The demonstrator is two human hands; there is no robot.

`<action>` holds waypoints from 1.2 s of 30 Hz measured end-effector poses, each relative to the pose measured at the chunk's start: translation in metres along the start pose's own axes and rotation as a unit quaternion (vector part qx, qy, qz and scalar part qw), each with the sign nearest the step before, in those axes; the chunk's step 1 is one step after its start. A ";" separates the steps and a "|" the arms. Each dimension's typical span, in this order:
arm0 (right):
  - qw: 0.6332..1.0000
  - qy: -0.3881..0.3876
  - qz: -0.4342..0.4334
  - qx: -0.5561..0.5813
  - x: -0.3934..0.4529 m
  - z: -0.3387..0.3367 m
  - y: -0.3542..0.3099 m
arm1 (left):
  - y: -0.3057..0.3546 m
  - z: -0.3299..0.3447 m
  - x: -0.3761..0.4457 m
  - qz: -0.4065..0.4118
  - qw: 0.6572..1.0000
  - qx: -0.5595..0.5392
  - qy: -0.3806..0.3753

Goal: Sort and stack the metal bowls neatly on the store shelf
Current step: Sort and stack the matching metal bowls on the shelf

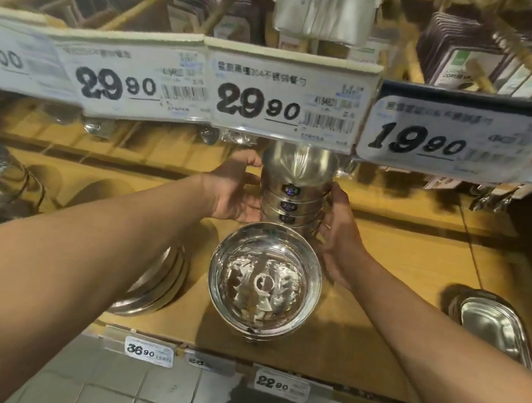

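Between the two hands, a tall stack of nested stainless steel bowls [293, 201] stands on the wooden shelf [416, 259], its top bowl just under the hanging price tags [288, 102]. The left hand [236, 191] has fingers curled against the stack's left wall, thumb high near the top rim. The right hand [336, 238] cups the right wall with fingers spread and lightly bent; both hands hold the stack rather than hover.

Step in hand, as judged: steadying and squaring the rear stack. On the near side of the fingers, touching or just short of the stack's base, sits a second, lower stack with an open bowl [264, 280] uppermost. The next move likely calls for aligning the rear stack's labels forward, or combining the two stacks if sizes match; whether they match cannot be told.

Left of the left-hand fingers lies a pile of wider shallow bowls [154, 284]. Right of the right-hand fingers rests a rectangular steel tray [494, 327]. Shelf-edge price labels [281, 385] line the front lip, with grey floor tiles [127, 387] below. Packaged utensils hang overhead, blurred.
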State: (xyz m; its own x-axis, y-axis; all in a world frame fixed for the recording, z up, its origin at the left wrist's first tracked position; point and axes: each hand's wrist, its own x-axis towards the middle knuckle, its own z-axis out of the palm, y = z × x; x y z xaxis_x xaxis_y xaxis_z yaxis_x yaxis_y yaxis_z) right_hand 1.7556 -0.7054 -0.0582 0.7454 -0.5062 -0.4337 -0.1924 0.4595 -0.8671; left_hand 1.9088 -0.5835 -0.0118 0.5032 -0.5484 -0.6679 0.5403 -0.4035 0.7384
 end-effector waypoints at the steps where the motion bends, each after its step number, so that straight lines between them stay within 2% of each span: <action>1: 1.000 -0.017 -0.001 0.001 0.003 0.005 0.000 | -0.003 -0.006 -0.002 0.000 1.000 -0.003 0.004; 10: 0.995 -0.053 0.034 0.078 0.021 0.051 -0.012 | -0.017 -0.043 -0.014 0.015 0.997 -0.048 0.059; 13: 0.999 -0.011 0.044 0.025 0.023 0.058 -0.017 | -0.017 -0.049 -0.015 0.009 0.995 -0.069 0.067; 17: 0.998 -0.036 0.058 -0.001 0.029 0.058 -0.013 | -0.017 -0.053 -0.017 0.012 0.991 -0.113 0.073; 23: 0.997 -0.026 0.074 -0.003 0.033 0.057 -0.013 | -0.018 -0.055 -0.017 0.009 0.990 -0.126 0.059; 31: 0.991 -0.025 0.059 -0.121 0.029 0.049 -0.015 | -0.019 -0.052 -0.017 0.033 0.987 -0.129 0.087; 36: 0.996 -0.028 0.054 -0.069 0.020 0.050 -0.021 | -0.015 -0.049 -0.018 0.042 0.986 -0.097 0.131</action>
State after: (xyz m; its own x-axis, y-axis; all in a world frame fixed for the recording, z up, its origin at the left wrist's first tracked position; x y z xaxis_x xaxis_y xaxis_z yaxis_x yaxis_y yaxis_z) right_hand 1.8064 -0.6887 -0.0360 0.7496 -0.4161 -0.5148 -0.3559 0.4024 -0.8435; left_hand 1.9241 -0.5316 -0.0155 0.6941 -0.3563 -0.6255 0.5959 -0.2029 0.7770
